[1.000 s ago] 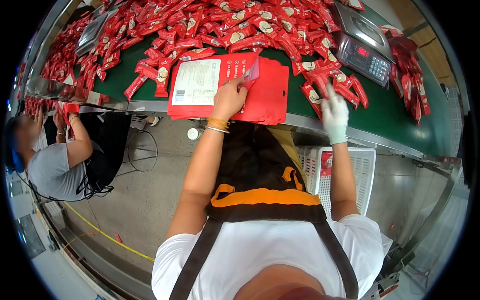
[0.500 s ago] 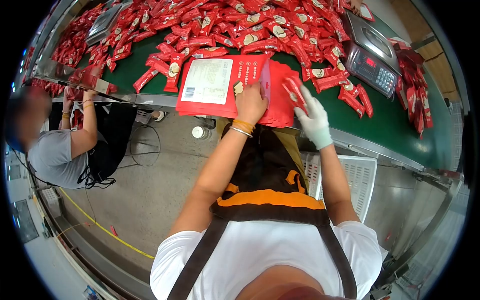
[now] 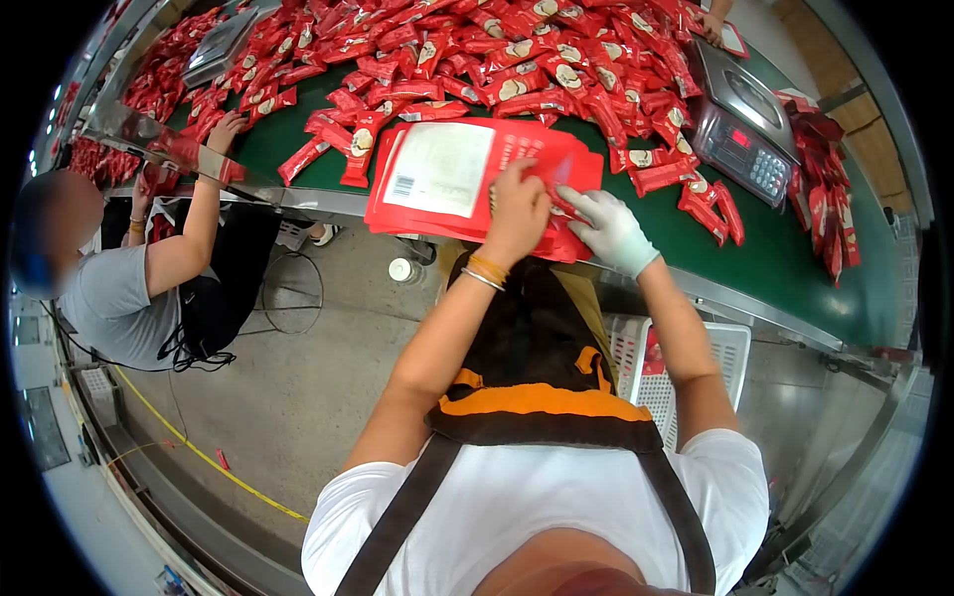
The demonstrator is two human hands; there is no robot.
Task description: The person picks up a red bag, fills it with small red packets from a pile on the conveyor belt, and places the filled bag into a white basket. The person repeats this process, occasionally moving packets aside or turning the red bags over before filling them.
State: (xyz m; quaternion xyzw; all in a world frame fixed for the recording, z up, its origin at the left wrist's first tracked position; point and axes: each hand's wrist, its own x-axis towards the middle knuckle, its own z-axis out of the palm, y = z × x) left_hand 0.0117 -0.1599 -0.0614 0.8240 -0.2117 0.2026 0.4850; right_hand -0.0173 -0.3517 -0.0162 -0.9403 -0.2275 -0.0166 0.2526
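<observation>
A stack of flat red pouches [image 3: 425, 214] with a white label panel lies at the table's near edge. My left hand [image 3: 519, 211], bare with a bracelet and orange bands at the wrist, is closed on the top pouch near its right end. My right hand [image 3: 616, 233], in a white glove, is at the pouch's right end, close to the left fingers. A small red snack packet [image 3: 562, 209] shows partly beneath the gloved fingers, mostly hidden. Many similar red snack packets [image 3: 517, 84] are heaped just beyond the pouches.
A digital scale [image 3: 743, 139] stands on the green table [image 3: 785, 248] at the right, with red packets beside it. A second scale [image 3: 221, 48] is at the far left. A co-worker [image 3: 129, 268] sits at the left. A white basket [image 3: 730, 358] stands below the table edge.
My right hand has moved left and down, bringing the packet to the pouch's end. My left hand has shifted slightly right. The co-worker's arm has reached forward onto the table.
</observation>
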